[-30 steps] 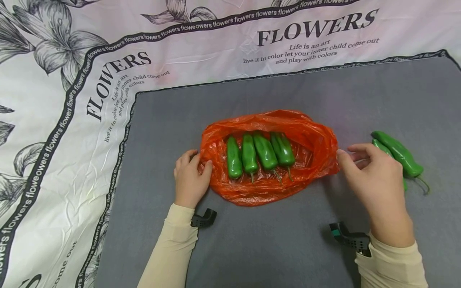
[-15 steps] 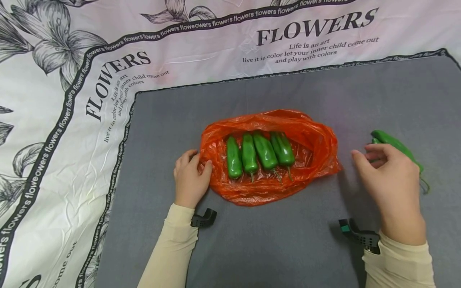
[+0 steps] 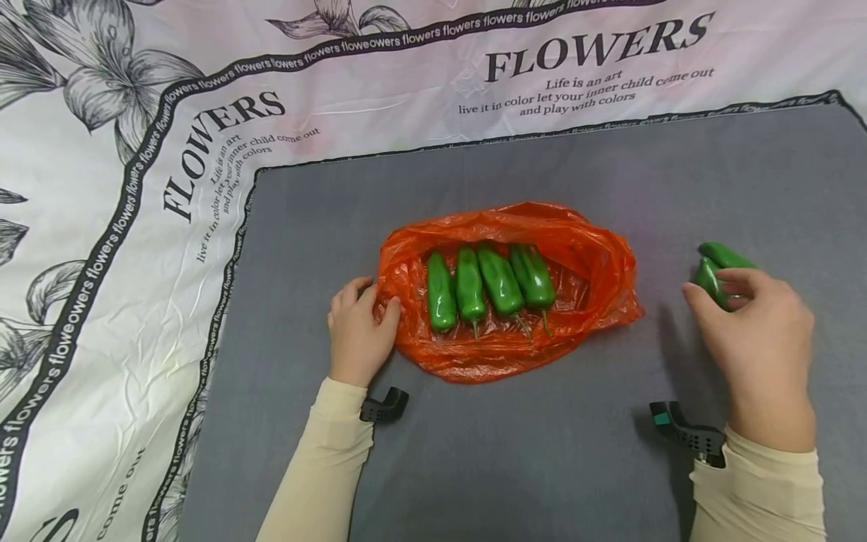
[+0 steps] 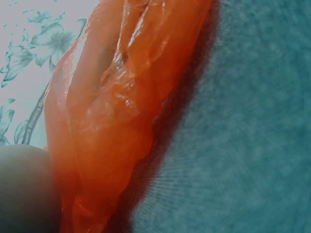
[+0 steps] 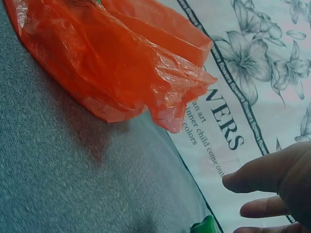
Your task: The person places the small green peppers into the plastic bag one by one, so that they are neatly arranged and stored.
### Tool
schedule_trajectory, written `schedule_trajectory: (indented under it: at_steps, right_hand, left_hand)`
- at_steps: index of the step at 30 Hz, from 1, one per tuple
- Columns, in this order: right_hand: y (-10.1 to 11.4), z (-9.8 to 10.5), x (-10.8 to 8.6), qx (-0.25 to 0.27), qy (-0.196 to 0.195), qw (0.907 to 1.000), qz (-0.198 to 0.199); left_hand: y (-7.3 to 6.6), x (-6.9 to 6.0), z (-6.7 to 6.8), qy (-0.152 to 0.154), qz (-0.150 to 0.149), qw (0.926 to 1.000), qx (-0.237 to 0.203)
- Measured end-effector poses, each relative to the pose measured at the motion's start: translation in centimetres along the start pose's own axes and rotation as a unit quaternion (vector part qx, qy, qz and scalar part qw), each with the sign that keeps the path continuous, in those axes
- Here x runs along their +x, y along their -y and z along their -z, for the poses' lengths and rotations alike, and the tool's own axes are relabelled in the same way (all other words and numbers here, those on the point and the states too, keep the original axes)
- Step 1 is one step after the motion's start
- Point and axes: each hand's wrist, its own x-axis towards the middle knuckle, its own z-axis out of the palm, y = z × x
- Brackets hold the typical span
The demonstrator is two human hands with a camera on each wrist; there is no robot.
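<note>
An orange-red plastic bag (image 3: 474, 369) lies with its mouth spread wide. Several green peppers (image 3: 501, 286) sit side by side in it, most with stems toward the person. At the bag's left end, my left hand (image 3: 359, 331) holds the rim between thumb and fingers; the fingertips are partly hidden. To the right of the bag, my right hand (image 3: 759, 339) is over two loose green peppers, one nearer (image 3: 709, 280) and one behind it (image 3: 728, 256). The thumb and fingers stand apart, with no pepper gripped. The hand covers much of both peppers.
A grey cloth surface (image 3: 528, 459) lies under everything. Its white border (image 3: 379, 113) carries flower drawings and black lettering along the far and left sides. Black wrist devices (image 3: 687, 435) are on both wrists.
My right hand has let go of the bag's right end and moved right to the loose peppers. The left hand and the peppers have stayed in place.
</note>
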Motion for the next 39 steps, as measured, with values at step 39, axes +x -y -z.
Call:
schedule_trajectory:
  at_steps: [39]
  right_hand:
    - [-1.3,0.0,0.5,-0.072,0.088,0.9933,0.02]
  left_hand:
    - [-0.1,0.0,0.1,-0.001,0.0,1.0,-0.002]
